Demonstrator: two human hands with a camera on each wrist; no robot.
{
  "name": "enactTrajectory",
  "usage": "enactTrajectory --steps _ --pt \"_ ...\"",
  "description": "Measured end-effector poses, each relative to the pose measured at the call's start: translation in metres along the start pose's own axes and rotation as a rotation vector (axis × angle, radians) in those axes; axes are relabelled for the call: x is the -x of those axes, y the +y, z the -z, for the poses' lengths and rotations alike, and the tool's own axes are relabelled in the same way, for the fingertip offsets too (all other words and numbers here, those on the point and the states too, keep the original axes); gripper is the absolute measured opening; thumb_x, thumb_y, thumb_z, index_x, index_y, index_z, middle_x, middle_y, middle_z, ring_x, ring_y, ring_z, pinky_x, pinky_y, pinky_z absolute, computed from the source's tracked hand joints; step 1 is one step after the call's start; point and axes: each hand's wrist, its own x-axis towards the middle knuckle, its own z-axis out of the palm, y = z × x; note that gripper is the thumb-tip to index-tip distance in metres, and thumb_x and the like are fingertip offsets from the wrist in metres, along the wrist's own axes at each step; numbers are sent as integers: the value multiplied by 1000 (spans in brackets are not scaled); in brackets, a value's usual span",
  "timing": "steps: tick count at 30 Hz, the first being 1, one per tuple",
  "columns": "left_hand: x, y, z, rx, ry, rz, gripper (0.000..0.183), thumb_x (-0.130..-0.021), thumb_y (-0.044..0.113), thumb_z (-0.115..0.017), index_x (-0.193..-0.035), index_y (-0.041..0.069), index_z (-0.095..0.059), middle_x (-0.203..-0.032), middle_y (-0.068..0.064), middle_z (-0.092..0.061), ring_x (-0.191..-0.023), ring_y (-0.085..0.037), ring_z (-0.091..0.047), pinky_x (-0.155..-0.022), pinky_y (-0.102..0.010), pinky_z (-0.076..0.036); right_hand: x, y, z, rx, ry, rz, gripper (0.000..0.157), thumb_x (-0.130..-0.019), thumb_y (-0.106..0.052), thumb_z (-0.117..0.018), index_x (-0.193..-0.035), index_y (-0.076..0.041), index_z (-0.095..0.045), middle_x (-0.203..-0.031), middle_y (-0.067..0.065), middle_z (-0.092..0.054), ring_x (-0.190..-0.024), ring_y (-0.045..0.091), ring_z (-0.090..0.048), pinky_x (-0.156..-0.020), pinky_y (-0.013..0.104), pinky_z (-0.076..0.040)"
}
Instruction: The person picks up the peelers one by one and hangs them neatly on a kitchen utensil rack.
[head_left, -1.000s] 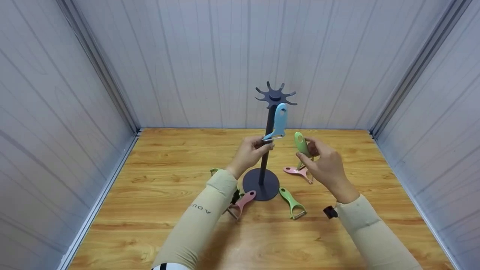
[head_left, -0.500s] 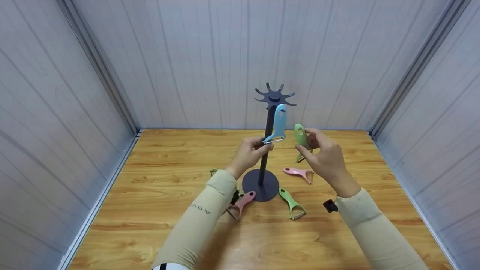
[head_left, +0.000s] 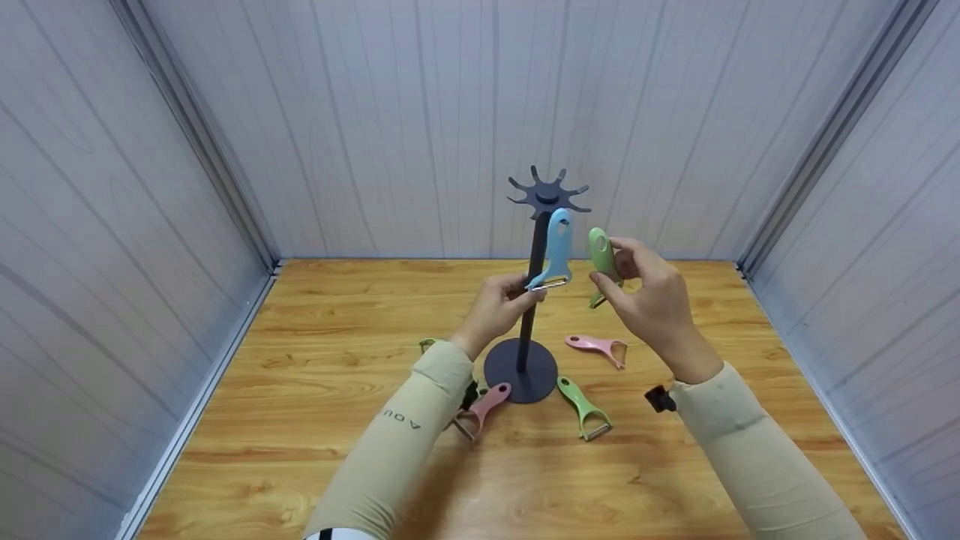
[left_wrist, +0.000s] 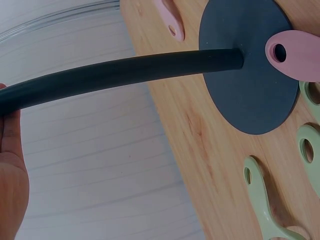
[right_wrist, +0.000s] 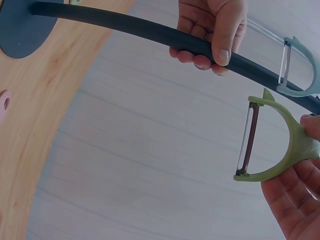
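Observation:
My left hand [head_left: 495, 309] grips the black pole [left_wrist: 150, 69] of a stand; the right wrist view shows its fingers and thumb wrapped round it. A star-shaped rack of hooks [head_left: 547, 196] tops the pole. From a near hook hangs a light blue peeler [head_left: 558, 244], handle up and blade down, just above the left hand. To the right, my right hand [head_left: 651, 304] pinches a green peeler [head_left: 602, 253] by its handle, with the holed end up. Its blade [right_wrist: 248, 137] points downward. The green peeler is apart from the rack, at about the blue peeler's height.
On the wooden table [head_left: 337, 300] stands the round base [head_left: 521, 371]. Around it lie a pink peeler [head_left: 598, 345], a green peeler [head_left: 583, 407] and another pink peeler [head_left: 489, 403]. More green peelers [left_wrist: 260, 200] sit partly behind the left sleeve. White panels [head_left: 375, 112] enclose the table.
My right hand has risen with the green peeler, away from the pink peeler on the table and up beside the blue one. The left hand stays on the pole.

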Motion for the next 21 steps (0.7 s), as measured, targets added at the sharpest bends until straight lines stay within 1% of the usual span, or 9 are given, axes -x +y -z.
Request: enactTrajectory --steps 2,6,11,16,19,21 --pt "0 0 0 0 2 0 16 -94 21 -68 -100 7 -73 -94 -10 -72 -88 -21 -69 -78 -30 -57 -2 -1 1 0 9 9 43 -84 -17 -79 -121 -3 -62 -84 7 -67 -74 13 -66 -68 31 -56" --pt "0 0 0 7 4 3 18 -94 21 -68 -102 7 -74 -96 -6 -72 -89 -17 -69 -79 -30 -57 -6 -3 2 5 23 22 43 -84 -18 -79 -121 -2 -62 -84 7 -67 -75 14 -65 -69 28 -55" --pt "0 0 0 4 4 -9 16 -94 20 -68 -101 7 -73 -94 -4 -72 -86 -14 -69 -78 -30 -57 -13 -8 4 -3 55 34 44 -84 -15 -79 -121 -2 -62 -83 8 -67 -74 16 -65 -69 31 -56" --pt "-1 -1 0 5 7 -6 19 -94 19 -67 -103 4 -73 -95 -9 -73 -88 -17 -69 -79 -31 -57 -20 -10 4 -37 96 44 43 -82 -11 -79 -120 -2 -62 -82 9 -67 -72 19 -65 -68 30 -55" --pt "-1 1 0 4 10 3 19 -94 18 -67 -104 3 -73 -98 -12 -73 -91 -19 -70 -81 -31 -57 -24 -12 4 -49 97 47 42 -83 -11 -79 -121 -3 -62 -82 9 -67 -72 19 -65 -68 31 -56" --pt "0 4 0 3 11 5 19 -95 16 -66 -105 1 -72 -100 -14 -73 -93 -22 -70 -82 -32 -57 -27 -13 4 -51 91 45 42 -84 -12 -78 -121 -3 -62 -83 9 -67 -73 19 -65 -68 33 -57"
